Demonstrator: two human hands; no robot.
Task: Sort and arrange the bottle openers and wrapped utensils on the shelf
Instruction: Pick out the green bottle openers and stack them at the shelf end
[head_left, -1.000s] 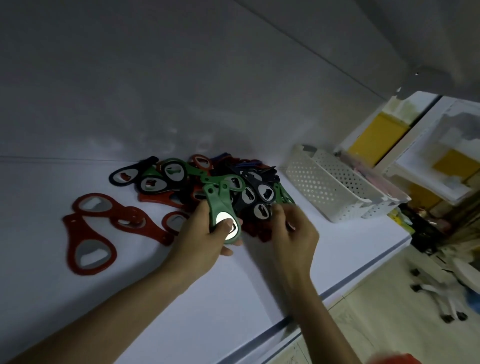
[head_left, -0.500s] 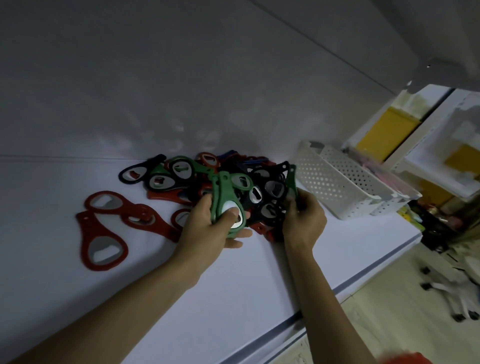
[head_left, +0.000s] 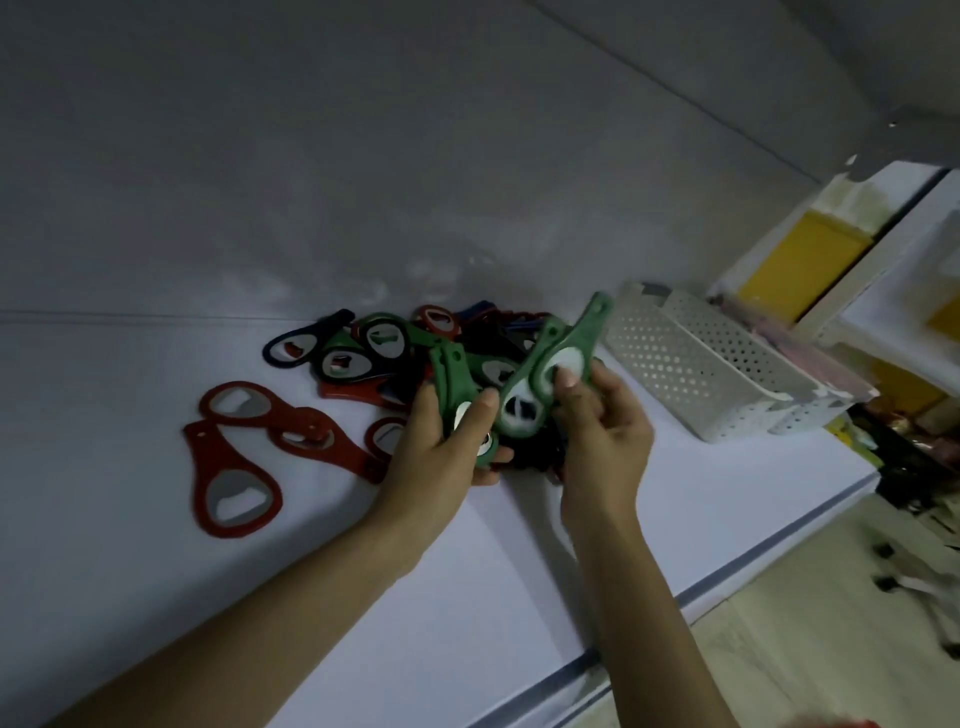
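Note:
A heap of bottle openers (head_left: 374, 353) in green, red, black and blue lies mid-shelf. My left hand (head_left: 441, 457) grips a small stack of green openers (head_left: 454, 384) with its thumb across their metal heads. My right hand (head_left: 602, 441) pinches another green opener (head_left: 561, 353), lifted above the heap and tilted with its handle pointing up and right. Three red openers (head_left: 234, 483) lie apart to the left of the heap. I see no wrapped utensils plainly.
The white shelf (head_left: 156, 597) has its front edge at the lower right. A white perforated basket (head_left: 701, 374) stands right of the heap, against the back wall. Beyond it are white and yellow boxes (head_left: 800, 260), with floor clutter below.
My right hand has pulled a green opener out of the heap and raised it beside my left hand's green stack. My left hand keeps its grip and has barely moved.

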